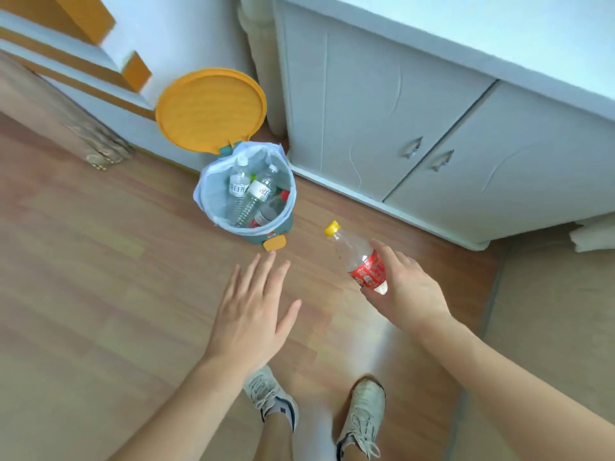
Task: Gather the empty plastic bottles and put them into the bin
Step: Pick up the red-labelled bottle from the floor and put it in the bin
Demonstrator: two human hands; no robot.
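A small green pedal bin (283, 224) stands on the wooden floor with its orange lid (210, 109) swung up and a pale bag lining its rim. Inside lie two clear bottles with white labels (251, 191) and a red-capped bottle (271, 209). My right hand (407, 287) grips an empty clear bottle (361, 261) with a red label and yellow cap, held to the right of the bin and tilted toward it. My left hand (256, 311) hovers below the bin, fingers spread, holding nothing.
A white cabinet (416, 128) with two doors stands right of the bin. A white wall and orange-trimmed frame run behind it. The orange foot pedal (274, 242) sticks out at the bin's front. My two shoes (364, 414) are on the floor below.
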